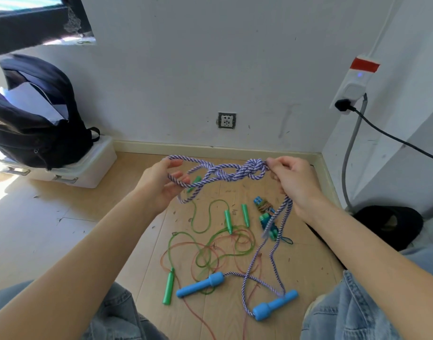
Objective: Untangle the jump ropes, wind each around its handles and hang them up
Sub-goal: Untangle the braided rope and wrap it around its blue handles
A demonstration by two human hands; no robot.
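A purple-and-white braided jump rope [225,171] stretches knotted between my hands above the floor. My left hand [161,185] holds a loop of it at the left end. My right hand [291,177] pinches the tight knot [256,165] at the right end. Two strands hang from my right hand down to two blue handles [200,284] [275,306] lying on the floor. Thin green and red ropes [210,251] lie tangled on the floor with several green handles [168,287]. A small blue-handled rope bundle [265,212] lies behind them.
A dark backpack [36,114] sits on a white plastic box [87,168] at the left wall. A wall socket [226,120] is straight ahead. At the right, a power strip [352,87] with a black cable hangs above a dark bag [389,224]. My denim-clad knees frame the wooden floor.
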